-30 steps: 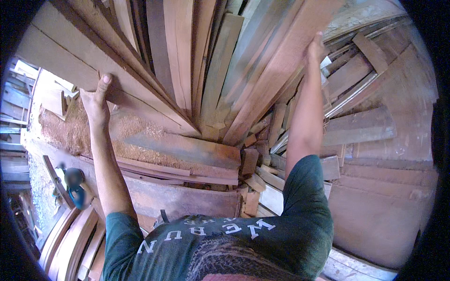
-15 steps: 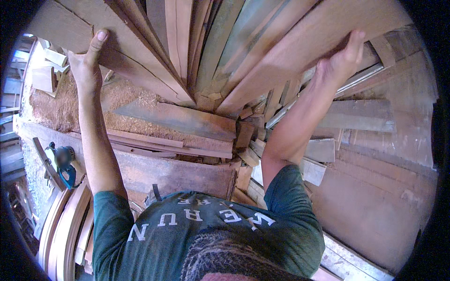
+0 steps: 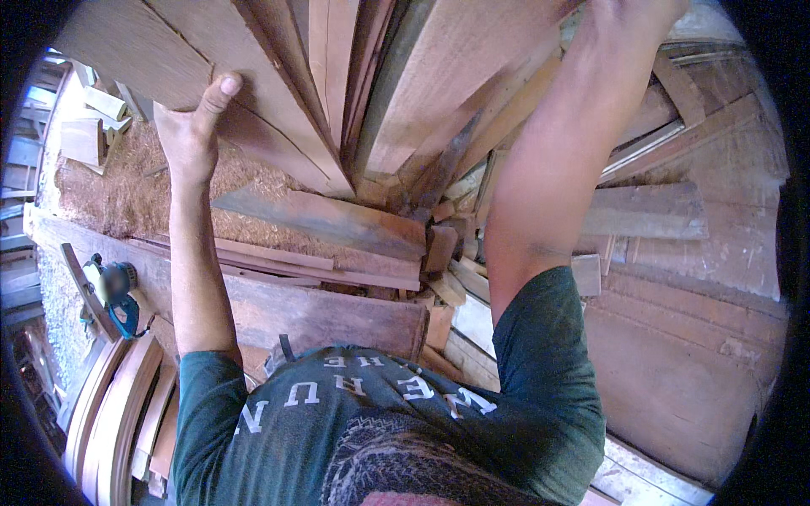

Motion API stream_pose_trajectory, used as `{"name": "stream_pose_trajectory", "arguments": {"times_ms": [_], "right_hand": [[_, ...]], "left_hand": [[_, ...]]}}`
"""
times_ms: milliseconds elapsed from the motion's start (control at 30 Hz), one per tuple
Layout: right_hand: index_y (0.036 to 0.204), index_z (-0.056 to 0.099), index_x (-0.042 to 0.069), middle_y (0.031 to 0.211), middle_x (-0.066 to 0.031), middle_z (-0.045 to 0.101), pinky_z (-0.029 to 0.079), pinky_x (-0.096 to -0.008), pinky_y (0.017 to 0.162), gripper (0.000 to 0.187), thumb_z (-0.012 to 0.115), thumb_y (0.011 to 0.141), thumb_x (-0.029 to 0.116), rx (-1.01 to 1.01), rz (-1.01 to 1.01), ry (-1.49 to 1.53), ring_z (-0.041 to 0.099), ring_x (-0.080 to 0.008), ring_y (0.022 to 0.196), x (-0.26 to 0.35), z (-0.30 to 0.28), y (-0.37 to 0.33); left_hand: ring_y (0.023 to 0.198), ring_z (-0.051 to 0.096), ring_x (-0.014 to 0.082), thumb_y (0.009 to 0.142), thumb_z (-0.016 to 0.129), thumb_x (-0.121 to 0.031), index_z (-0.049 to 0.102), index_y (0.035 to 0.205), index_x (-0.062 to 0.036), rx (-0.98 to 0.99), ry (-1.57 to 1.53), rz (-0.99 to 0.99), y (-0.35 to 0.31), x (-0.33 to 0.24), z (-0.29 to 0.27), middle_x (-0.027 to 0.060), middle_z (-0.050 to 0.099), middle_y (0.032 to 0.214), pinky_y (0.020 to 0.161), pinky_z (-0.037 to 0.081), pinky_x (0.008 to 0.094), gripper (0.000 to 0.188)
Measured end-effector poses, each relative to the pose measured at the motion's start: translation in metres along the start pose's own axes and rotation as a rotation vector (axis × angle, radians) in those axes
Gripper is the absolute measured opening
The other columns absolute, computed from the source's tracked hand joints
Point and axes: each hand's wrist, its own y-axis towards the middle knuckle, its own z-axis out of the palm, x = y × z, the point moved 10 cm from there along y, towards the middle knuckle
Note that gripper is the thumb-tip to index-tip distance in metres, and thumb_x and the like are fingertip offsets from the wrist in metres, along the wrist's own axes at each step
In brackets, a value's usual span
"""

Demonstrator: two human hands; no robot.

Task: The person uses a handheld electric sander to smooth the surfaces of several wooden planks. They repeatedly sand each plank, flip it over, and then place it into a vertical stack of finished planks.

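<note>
My left hand (image 3: 187,139) is closed on the lower edge of a wide wooden board (image 3: 126,59) at the upper left. Its thumb lies on the board's face, and the other fingers are hidden behind it. A long crack runs along this board. My right arm reaches up to the top right, where my right hand (image 3: 633,18) is blurred and partly cut off. Its fingers do not show clearly. Just left of it, another wide plank (image 3: 460,72) leans at a slant. Between the two boards stand several narrower upright planks (image 3: 327,59).
Below the left board lies a heap of wood shavings (image 3: 110,190) with offcuts (image 3: 82,139). A thick beam (image 3: 337,316) crosses in front of me. A teal power tool (image 3: 116,291) sits at the left, above curved wood pieces (image 3: 114,413). Flat boards (image 3: 675,354) cover the right.
My right hand has moved up and away, and the plank near it has swung left toward the middle. My left hand has shifted slightly right and down, with its board.
</note>
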Motion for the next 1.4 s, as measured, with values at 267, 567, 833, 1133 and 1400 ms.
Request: {"name": "stream_pose_trajectory", "arguments": {"times_ms": [267, 567, 833, 1133, 1400], "right_hand": [[0.129, 0.06, -0.008, 0.124, -0.0172, 0.068, 0.049, -0.0375, 0.099, 0.058, 0.067, 0.102, 0.043, -0.065, 0.075, -0.272, 0.064, -0.0235, 0.113, -0.117, -0.028, -0.031], [0.124, 0.061, -0.003, 0.123, -0.0138, 0.07, 0.048, -0.0363, 0.1, 0.038, 0.062, 0.106, 0.03, -0.046, 0.228, -0.17, 0.064, -0.0222, 0.113, -0.194, -0.07, 0.008], [0.135, 0.059, -0.005, 0.132, -0.0256, 0.067, 0.046, -0.0428, 0.107, 0.056, 0.067, 0.1, 0.038, 0.036, 0.25, -0.544, 0.063, -0.0366, 0.124, -0.238, -0.03, 0.022], [0.145, 0.057, 0.0, 0.142, -0.0237, 0.062, 0.046, -0.0415, 0.112, 0.063, 0.07, 0.096, 0.036, 0.439, 0.436, -0.582, 0.058, -0.0337, 0.134, -0.277, 0.014, -0.058], [0.153, 0.047, 0.003, 0.142, -0.0162, 0.06, 0.052, -0.0403, 0.103, 0.076, 0.069, 0.098, 0.05, 0.737, 0.54, 0.167, 0.062, -0.0249, 0.124, -0.108, 0.061, -0.154]], "left_hand": [[0.116, 0.058, 0.0263, 0.077, 0.092, -0.043, 0.054, 0.134, 0.0045, -0.04, 0.017, -0.027, -0.01, -0.005, -0.003, 0.0141, 0.062, 0.126, 0.105, 0.044, 0.0405, 0.084], [0.11, 0.063, 0.0247, 0.073, 0.096, -0.034, 0.053, 0.129, 0.0052, -0.06, -0.133, -0.003, -0.012, -0.006, -0.005, 0.0143, 0.065, 0.119, 0.098, 0.051, 0.04, 0.081], [0.11, 0.064, 0.0251, 0.075, 0.095, -0.031, 0.052, 0.132, 0.0046, -0.081, -0.188, -0.012, -0.014, -0.005, -0.015, 0.0142, 0.065, 0.122, 0.098, 0.051, 0.0395, 0.08], [0.113, 0.062, 0.025, 0.077, 0.094, -0.03, 0.051, 0.134, 0.0046, -0.059, -0.209, 0.002, -0.009, -0.013, 0.002, 0.0134, 0.064, 0.124, 0.102, 0.048, 0.0402, 0.079], [0.114, 0.061, 0.0266, 0.079, 0.093, -0.033, 0.049, 0.136, 0.0053, -0.004, -0.169, 0.014, 0.005, -0.018, 0.024, 0.0153, 0.063, 0.124, 0.102, 0.048, 0.041, 0.082]]}}
